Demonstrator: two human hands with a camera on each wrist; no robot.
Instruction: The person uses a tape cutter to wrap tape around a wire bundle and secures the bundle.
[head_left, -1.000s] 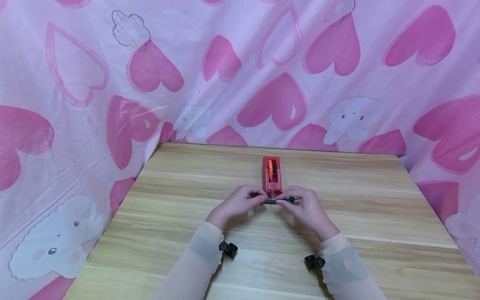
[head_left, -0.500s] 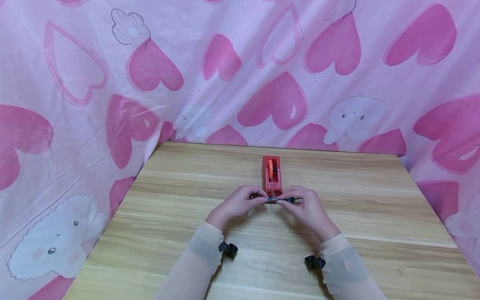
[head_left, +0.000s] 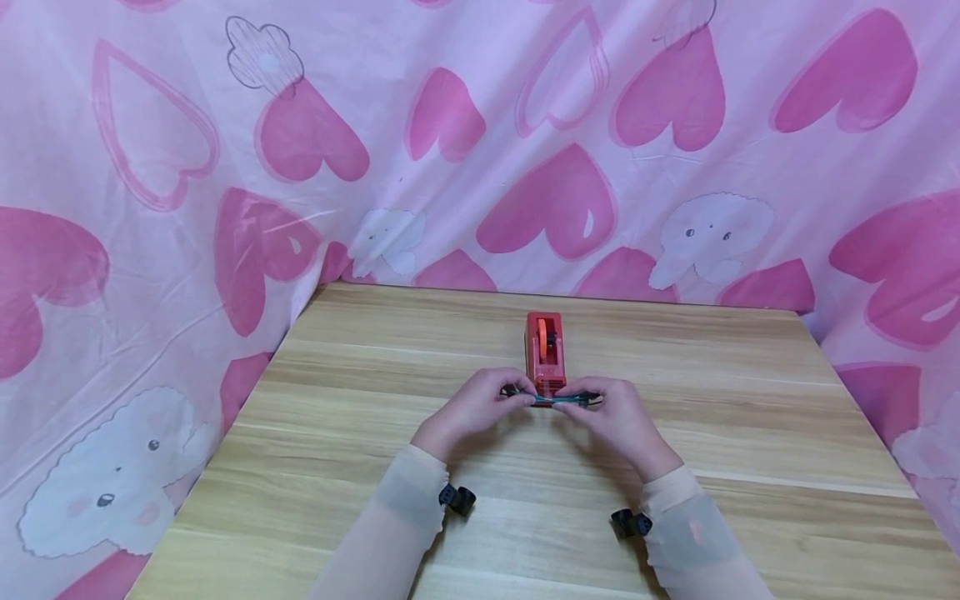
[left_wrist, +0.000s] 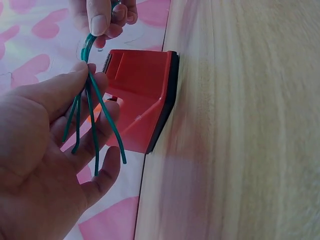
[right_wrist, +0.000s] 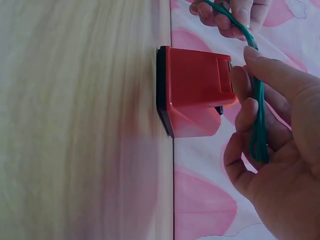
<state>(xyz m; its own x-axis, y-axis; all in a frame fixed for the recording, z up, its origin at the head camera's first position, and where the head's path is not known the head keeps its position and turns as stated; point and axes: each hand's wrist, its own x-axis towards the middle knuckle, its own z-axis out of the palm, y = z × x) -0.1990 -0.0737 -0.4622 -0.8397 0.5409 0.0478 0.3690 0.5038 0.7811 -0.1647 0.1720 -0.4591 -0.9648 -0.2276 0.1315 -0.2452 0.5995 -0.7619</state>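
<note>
A bundle of thin green wires point(head_left: 545, 398) stretches between my two hands, just in front of the red tape dispenser point(head_left: 545, 354). My left hand point(head_left: 480, 402) pinches it between thumb and index finger; in the left wrist view several loose wire ends point(left_wrist: 94, 125) fan out over that palm. My right hand point(head_left: 611, 412) pinches the bundle a short way to the right. There, the right wrist view shows the folded, looped end of the wires point(right_wrist: 259, 112) lying along the curled fingers. A shiny, clear film appears around the bundle between the thumbs.
The dispenser carries an orange tape roll point(head_left: 542, 337) and a serrated cutter edge point(left_wrist: 106, 62). It stands on a wood-grain table point(head_left: 420, 333). Behind and at the sides hangs a pink heart-patterned cloth point(head_left: 450, 200). Black wrist cameras point(head_left: 457, 500) sit at both cuffs.
Both hands stay nearly in place in front of the dispenser. The fingers shift slightly on the bundle, and a little more green wire shows between them.
</note>
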